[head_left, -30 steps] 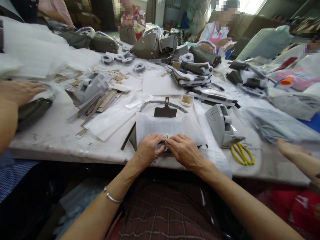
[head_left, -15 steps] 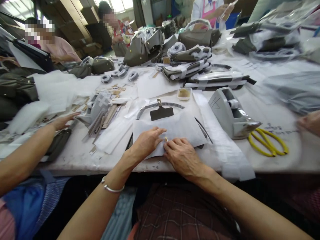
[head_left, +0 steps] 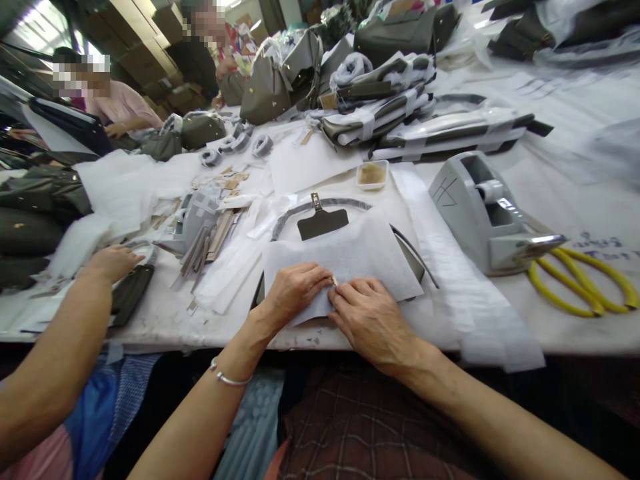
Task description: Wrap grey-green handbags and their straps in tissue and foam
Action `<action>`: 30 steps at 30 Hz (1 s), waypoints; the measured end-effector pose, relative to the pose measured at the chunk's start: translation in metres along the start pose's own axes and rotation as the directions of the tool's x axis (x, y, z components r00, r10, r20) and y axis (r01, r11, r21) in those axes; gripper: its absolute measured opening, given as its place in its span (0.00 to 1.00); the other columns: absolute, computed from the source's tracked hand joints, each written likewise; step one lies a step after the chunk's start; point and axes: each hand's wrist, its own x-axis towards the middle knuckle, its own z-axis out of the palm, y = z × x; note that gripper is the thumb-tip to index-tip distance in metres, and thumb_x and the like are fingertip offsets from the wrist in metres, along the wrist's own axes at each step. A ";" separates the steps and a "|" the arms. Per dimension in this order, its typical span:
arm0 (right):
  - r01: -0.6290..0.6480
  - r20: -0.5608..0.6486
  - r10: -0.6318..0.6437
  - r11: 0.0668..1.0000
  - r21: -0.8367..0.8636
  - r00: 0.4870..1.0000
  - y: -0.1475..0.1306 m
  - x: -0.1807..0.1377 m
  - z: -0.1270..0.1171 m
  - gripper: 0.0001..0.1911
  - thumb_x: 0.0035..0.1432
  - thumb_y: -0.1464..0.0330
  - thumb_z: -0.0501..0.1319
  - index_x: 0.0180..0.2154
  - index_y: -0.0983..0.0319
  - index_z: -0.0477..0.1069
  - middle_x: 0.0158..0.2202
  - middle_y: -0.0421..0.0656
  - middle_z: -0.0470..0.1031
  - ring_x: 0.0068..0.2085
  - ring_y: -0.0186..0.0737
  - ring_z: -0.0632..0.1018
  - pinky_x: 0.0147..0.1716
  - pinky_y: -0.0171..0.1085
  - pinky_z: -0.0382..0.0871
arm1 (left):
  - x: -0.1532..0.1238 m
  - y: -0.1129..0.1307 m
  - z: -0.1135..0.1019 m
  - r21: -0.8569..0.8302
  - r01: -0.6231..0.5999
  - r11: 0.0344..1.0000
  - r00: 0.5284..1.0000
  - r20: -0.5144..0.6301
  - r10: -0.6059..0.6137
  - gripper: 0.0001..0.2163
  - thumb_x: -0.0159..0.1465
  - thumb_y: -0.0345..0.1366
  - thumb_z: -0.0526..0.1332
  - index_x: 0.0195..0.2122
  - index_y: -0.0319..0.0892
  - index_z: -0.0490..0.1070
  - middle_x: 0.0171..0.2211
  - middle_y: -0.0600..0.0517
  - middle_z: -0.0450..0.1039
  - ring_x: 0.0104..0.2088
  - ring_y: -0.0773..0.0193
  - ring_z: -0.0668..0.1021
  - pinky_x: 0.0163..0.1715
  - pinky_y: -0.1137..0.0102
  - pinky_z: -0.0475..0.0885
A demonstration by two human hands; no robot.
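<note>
In front of me a handbag lies flat on the table, mostly covered by a white paper sheet (head_left: 370,257). Its wrapped grey handle (head_left: 345,202) arches out behind, and a dark flap tab (head_left: 323,225) with a metal buckle lies across the paper's far edge. A small gold metal clasp (head_left: 334,281) pokes up at the paper's middle. My left hand (head_left: 297,288), its fingers pinched together, grips this clasp from the left. From the right, the closed fingers of my right hand (head_left: 370,317) meet the same clasp and press on the paper.
Right of the bag stand a grey tape dispenser (head_left: 467,213) and yellow-handled scissors (head_left: 583,280). A small tray (head_left: 373,175) and stacked wrapped bags (head_left: 380,113) lie behind. Another tape dispenser (head_left: 195,217) sits left, near a co-worker's hand (head_left: 115,262) on a dark bag piece.
My left fingers have come down and closed on the clasp. My right hand stays beside it. The co-worker's hand at left has dropped onto the dark piece, and the view has shifted.
</note>
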 end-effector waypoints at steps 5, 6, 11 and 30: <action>-0.025 0.005 0.025 0.999 0.026 1.000 0.000 0.001 -0.001 0.09 0.65 0.66 0.60 0.44 0.63 0.73 0.42 0.47 0.77 0.43 0.48 0.73 0.42 0.46 0.61 | 0.000 -0.001 0.006 -0.021 0.023 1.000 1.000 -0.011 -0.023 0.07 0.70 0.35 0.57 0.38 0.41 0.73 0.33 0.52 0.75 0.34 0.66 0.77 0.38 0.73 0.71; -0.031 0.004 0.031 0.999 0.031 1.000 0.000 0.001 -0.001 0.09 0.65 0.66 0.60 0.44 0.63 0.73 0.42 0.47 0.77 0.43 0.48 0.73 0.43 0.46 0.61 | 0.000 0.000 0.007 -0.021 0.035 0.999 0.999 -0.010 -0.035 0.07 0.70 0.35 0.57 0.38 0.41 0.73 0.33 0.52 0.75 0.35 0.66 0.77 0.38 0.73 0.71; -0.058 -0.008 0.058 0.996 0.071 0.998 0.001 0.000 -0.003 0.10 0.64 0.66 0.61 0.45 0.62 0.74 0.43 0.46 0.78 0.43 0.47 0.72 0.43 0.45 0.61 | 0.002 0.005 0.010 -0.032 0.116 0.993 0.993 0.021 -0.116 0.05 0.68 0.31 0.56 0.36 0.41 0.69 0.35 0.51 0.72 0.36 0.63 0.75 0.40 0.69 0.70; -0.103 -0.006 0.104 0.993 0.058 0.995 -0.002 0.001 -0.006 0.13 0.67 0.63 0.57 0.48 0.61 0.76 0.46 0.48 0.78 0.44 0.45 0.75 0.45 0.45 0.66 | -0.007 -0.004 0.016 -0.378 0.162 0.912 0.970 -0.108 -0.217 0.05 0.67 0.28 0.55 0.36 0.40 0.70 0.36 0.50 0.73 0.37 0.62 0.75 0.42 0.67 0.71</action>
